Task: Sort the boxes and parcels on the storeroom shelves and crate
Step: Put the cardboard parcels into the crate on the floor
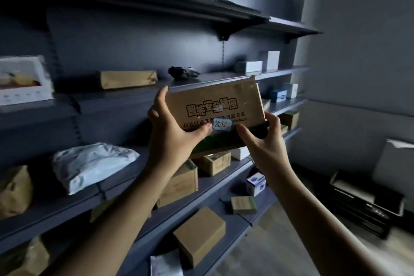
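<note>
Left hand (170, 139) and right hand (266, 148) hold a box (215, 105), each grip pinching it. Next, probably: choose its shelf (212, 78).

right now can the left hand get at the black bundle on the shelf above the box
Probably not yet: the left hand is holding the cardboard box with the right hand. The black bundle lies close above, with open shelf in front.

The room is dim, with long dark grey shelves (284, 72) fixed to a dark back panel (134, 47), a pale grey wall (358, 40) on the right, and a floor (280, 242) that looks like light wood.
</note>
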Demonstrator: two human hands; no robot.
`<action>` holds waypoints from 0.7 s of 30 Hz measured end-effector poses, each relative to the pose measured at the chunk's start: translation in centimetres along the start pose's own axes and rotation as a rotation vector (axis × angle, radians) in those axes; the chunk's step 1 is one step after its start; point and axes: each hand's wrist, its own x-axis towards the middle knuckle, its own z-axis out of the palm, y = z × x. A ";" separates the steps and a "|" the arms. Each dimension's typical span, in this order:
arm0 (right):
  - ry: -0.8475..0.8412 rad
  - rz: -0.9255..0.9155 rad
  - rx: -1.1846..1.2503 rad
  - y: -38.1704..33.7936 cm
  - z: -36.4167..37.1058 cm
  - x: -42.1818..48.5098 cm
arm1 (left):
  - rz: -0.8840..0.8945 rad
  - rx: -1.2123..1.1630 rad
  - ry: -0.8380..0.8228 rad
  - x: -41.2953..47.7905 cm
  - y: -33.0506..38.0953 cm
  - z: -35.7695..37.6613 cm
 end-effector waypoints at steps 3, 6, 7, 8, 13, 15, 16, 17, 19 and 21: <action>0.082 0.040 -0.076 3.0 -4.7 2.2 | 0.019 -0.040 -0.054 0.3 0.9 6.5; 0.139 0.083 -0.177 6.0 -9.0 4.8 | 0.039 -0.084 -0.141 0.8 1.3 13.0; 0.157 0.102 -0.206 7.0 -10.4 5.8 | 0.048 -0.099 -0.170 1.1 1.3 15.2; 0.179 0.118 -0.229 8.0 -11.7 6.9 | 0.060 -0.111 -0.192 1.5 1.2 17.4; 0.265 0.176 -0.354 13.3 -17.5 13.2 | 0.077 -0.213 -0.292 4.4 0.7 29.5; 0.296 0.214 -0.398 15.2 -19.5 16.0 | 0.066 -0.249 -0.333 5.7 0.8 34.3; 0.313 0.233 -0.424 16.2 -20.5 17.3 | 0.066 -0.266 -0.357 6.3 0.8 36.6; 0.333 0.249 -0.454 17.1 -21.5 18.5 | 0.070 -0.282 -0.383 6.8 0.8 38.9; 0.365 0.269 -0.508 19.0 -23.5 20.7 | 0.078 -0.316 -0.436 7.8 0.8 43.4; 0.391 0.292 -0.554 20.8 -25.6 22.6 | 0.073 -0.345 -0.483 8.3 0.9 47.4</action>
